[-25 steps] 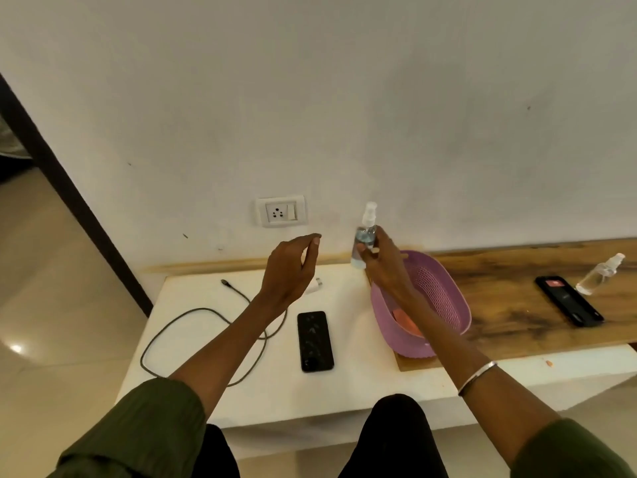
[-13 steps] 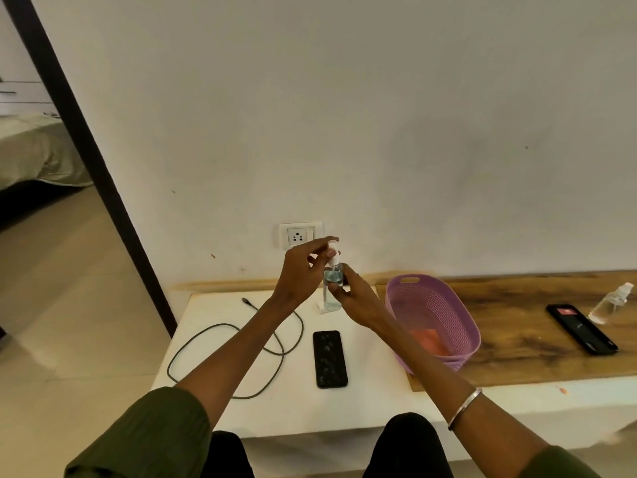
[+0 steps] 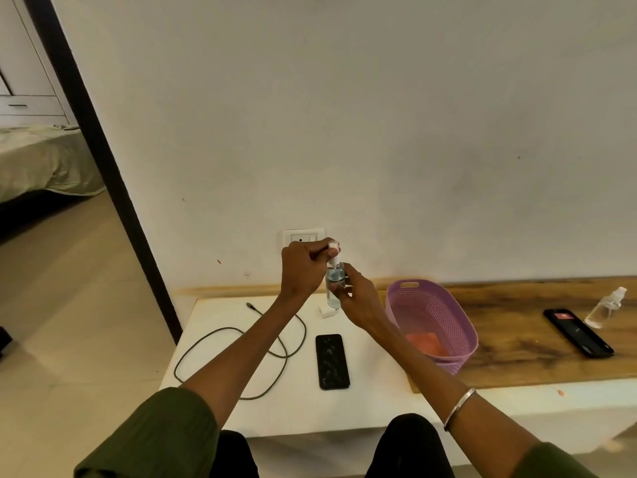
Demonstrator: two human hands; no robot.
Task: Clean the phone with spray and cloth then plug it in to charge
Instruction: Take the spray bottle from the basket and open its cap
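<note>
From the head camera, both forearms reach out over a low white desk [image 3: 372, 405] set against a pale wall. The right hand [image 3: 358, 301] has its fingers curled round the body of a small clear spray bottle [image 3: 335, 282], holding it upright in the air above the desk's back edge. The bottle is slim, with bluish liquid inside and a white pump top. The left hand [image 3: 303, 267] is closed over that top, its fingertips pinching the white cap [image 3: 333, 248].

The phone [image 3: 332, 361] lies flat near the middle of the desk, black and glossy, its long side running from front to back; its screen is dark with pale smears on the glass. To its left a dark charging cable [image 3: 238, 357] loops loosely across the desk toward the left edge, one plug end lying free near the back edge. A small white adapter [image 3: 325, 310] sits at the back edge, just under the held bottle. Behind the hands a white wall socket [image 3: 303, 236] is partly hidden.

Right of the phone a purple perforated basket [image 3: 448, 319] stands where a wooden board [image 3: 517, 339] begins, with an orange cloth [image 3: 425, 343] lying in its bottom. Farther right on the wood are a second black phone [image 3: 578, 333] and, just beside it, a second clear bottle [image 3: 606, 307].
</note>
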